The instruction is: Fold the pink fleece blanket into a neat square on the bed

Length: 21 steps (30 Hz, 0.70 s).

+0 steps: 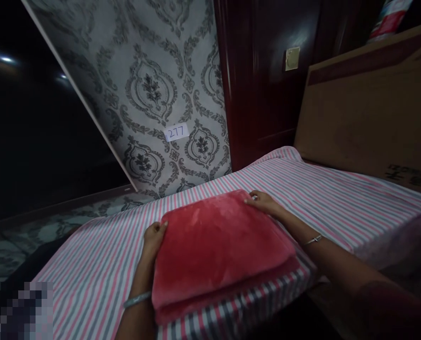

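Note:
A folded red plush blanket (220, 241) lies flat near the front edge of a surface covered by a striped cloth (118, 250). My left hand (154, 238) grips its far left corner, with the thumb on top and the other fingers mostly out of sight. At the far right corner, my right hand (263, 203) is closed on the blanket's edge, fingers curled. Folded layers show along the near side of the blanket.
A large cardboard box (369, 113) stands at the right, with a red and white package (389, 21) above it. Behind the surface are patterned wallpaper (153, 89) with a "277" paper label (176, 132) and a dark red wooden door (267, 94). A black screen (43, 118) is at left.

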Motion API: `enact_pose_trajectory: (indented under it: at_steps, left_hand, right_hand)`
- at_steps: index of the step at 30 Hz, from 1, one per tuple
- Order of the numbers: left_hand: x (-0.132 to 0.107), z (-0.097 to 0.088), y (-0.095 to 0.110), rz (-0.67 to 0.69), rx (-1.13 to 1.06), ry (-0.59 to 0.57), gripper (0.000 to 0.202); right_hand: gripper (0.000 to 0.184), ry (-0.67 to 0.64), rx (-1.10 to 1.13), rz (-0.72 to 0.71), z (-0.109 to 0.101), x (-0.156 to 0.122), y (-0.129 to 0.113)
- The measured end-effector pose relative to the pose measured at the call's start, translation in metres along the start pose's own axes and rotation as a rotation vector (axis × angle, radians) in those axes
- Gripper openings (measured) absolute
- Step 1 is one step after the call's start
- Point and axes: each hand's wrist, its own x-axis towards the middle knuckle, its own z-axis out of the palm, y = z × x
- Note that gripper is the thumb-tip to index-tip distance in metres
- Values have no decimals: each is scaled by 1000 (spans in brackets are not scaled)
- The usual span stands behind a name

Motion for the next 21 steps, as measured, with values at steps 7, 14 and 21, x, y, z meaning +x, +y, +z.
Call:
enact_pose_trajectory:
  at_steps: [7,14,21]
  left_hand:
    - [-17,-3,2,-41,64,13,34]
    - [-71,-23,9,-162,-263,-205,52]
    - [-131,-31,-10,-163,-137,-197,65]
  right_hand:
    - [25,-8,-4,-16,5,-9,24]
    - [35,-57,114,-105,-12,-58,23]
    - [48,-163,216,-105,-15,-131,30]
